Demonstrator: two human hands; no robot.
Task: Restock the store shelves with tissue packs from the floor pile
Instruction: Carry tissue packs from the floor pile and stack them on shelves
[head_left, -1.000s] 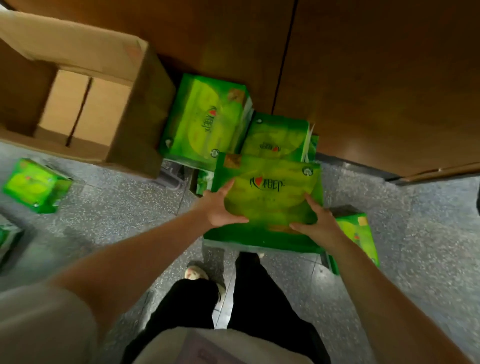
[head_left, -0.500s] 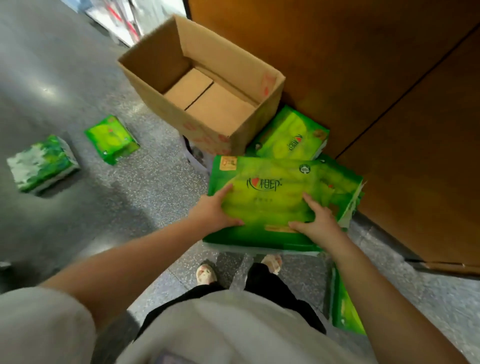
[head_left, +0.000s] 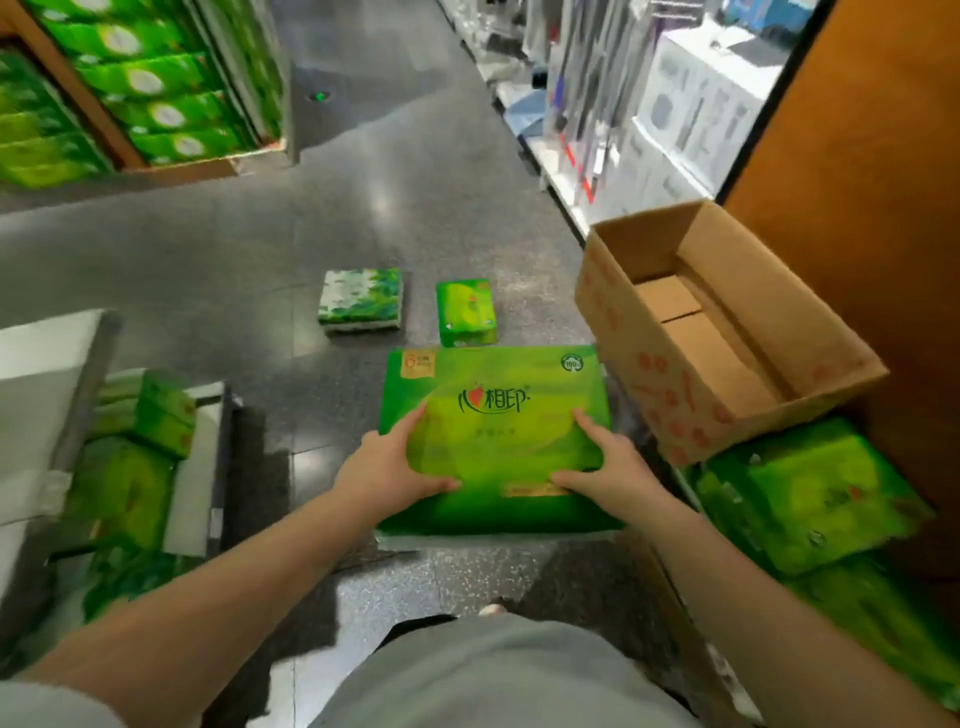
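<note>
I carry a large green tissue pack (head_left: 498, 415) flat in front of me, above the grey floor. My left hand (head_left: 387, 467) grips its near left side, thumb on top. On the near right side my right hand (head_left: 605, 465) grips it the same way. More green packs (head_left: 810, 499) lie in a pile on the floor at the right, against a brown wall. A shelf (head_left: 135, 104) stacked with green tissue packs stands at the far left.
An open cardboard box (head_left: 722, 338) stands on the floor to the right. Two small packs (head_left: 361, 299) (head_left: 466, 312) lie on the floor ahead. A low white rack with green packs (head_left: 140, 457) is at my left. White product shelves (head_left: 670, 104) line the far right.
I have turned left, away from the brown wall and towards the aisle, carrying the large pack with both hands. The box and floor pile have passed to my right.
</note>
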